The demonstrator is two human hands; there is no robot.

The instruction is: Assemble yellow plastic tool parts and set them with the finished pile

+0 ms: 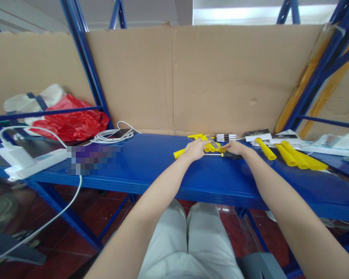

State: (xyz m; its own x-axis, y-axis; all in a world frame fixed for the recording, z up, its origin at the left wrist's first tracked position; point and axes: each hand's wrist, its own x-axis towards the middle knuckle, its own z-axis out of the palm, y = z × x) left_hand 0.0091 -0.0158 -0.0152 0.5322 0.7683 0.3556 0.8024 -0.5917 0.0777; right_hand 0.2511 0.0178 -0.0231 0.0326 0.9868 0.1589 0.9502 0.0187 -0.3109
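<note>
1. Head view: I see both forearms stretched out to the back half of the blue shelf [151, 162], the hands close together near its middle.
2. My left hand [194, 150] has its fingers curled narrow around a cluster of small yellow pieces [212, 147]. The thumb side faces the right hand.
3. A single yellow tube [178, 153] pokes out from under that hand, toward the shelf's left end.
4. My right hand [235, 148] is pinched shut on a dark-handled tool [231, 155]. Its thin metal shaft runs leftward under the yellow pieces. I cannot tell what kind of tip it has.
5. The yellow pieces sit between the two hands, touching both, well back from the shelf's front edge.
6. Toward the right end lie several longer yellow tubes [290, 157], apart from the hands, with flat cards [258, 135] behind them.
7. Toward the left end are a coiled white cable [113, 135], a red plastic bag [72, 122] and a white power strip [35, 162].
8. A cardboard sheet [220, 77] stands along the back edge.
</note>
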